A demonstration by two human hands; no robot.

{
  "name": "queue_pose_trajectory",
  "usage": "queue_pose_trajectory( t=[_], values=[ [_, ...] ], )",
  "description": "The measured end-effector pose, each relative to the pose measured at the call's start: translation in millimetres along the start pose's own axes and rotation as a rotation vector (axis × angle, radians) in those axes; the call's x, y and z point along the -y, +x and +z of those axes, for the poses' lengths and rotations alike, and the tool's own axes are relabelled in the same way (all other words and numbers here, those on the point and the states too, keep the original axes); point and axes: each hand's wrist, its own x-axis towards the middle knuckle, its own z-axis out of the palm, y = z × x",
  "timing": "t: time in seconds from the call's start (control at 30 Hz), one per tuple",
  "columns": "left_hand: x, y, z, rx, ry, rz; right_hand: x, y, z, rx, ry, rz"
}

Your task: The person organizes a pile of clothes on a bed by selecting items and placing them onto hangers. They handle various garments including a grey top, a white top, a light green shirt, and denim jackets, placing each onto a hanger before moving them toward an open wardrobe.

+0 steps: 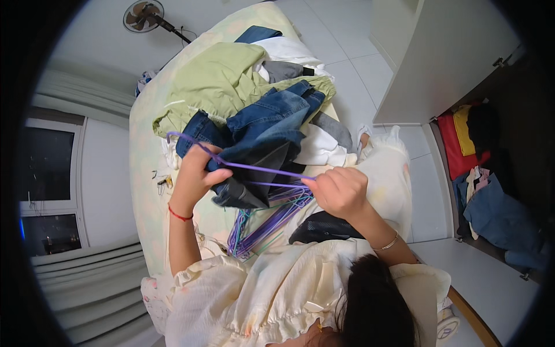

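Observation:
A purple clothes hanger (269,168) stretches between my hands above the bed, its hook end near my left hand (200,175). That hand grips a dark blue denim garment (260,126), thumb on the near side. Its other fingers are partly hidden by the cloth, and the hanger's neck passes across them. My right hand (340,191) is closed around the hanger's far end. Part of the denim hangs behind the hanger bars. Below lies a bundle of purple and teal hangers (269,225) on the bed, close to my lap.
A light green garment (212,78), white clothes (323,145) and grey cloth (331,130) are heaped on the bed (147,182). A black mesh item (323,227) rests by my leg. To the right, an open wardrobe door (433,65) stands beside folded clothes (498,208). A fan (143,16) stands beyond.

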Motion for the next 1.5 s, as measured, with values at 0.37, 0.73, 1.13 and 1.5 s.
queue_pose_trajectory(
  t=[0.37,0.73,1.13,1.5],
  values=[
    [-37,46,-56,-0.661,0.024,0.032,-60,-29,73,-0.008,0.523,0.747],
    [-139,152,-210,-0.933,0.182,0.491,-136,177,28,-0.287,0.556,0.778],
    [-126,128,-213,-0.791,0.405,0.456,-112,307,-172,-0.446,0.282,0.293],
    [-193,155,-96,-0.613,0.303,0.185,-2,276,-162,-0.43,0.443,0.22]
  ],
)
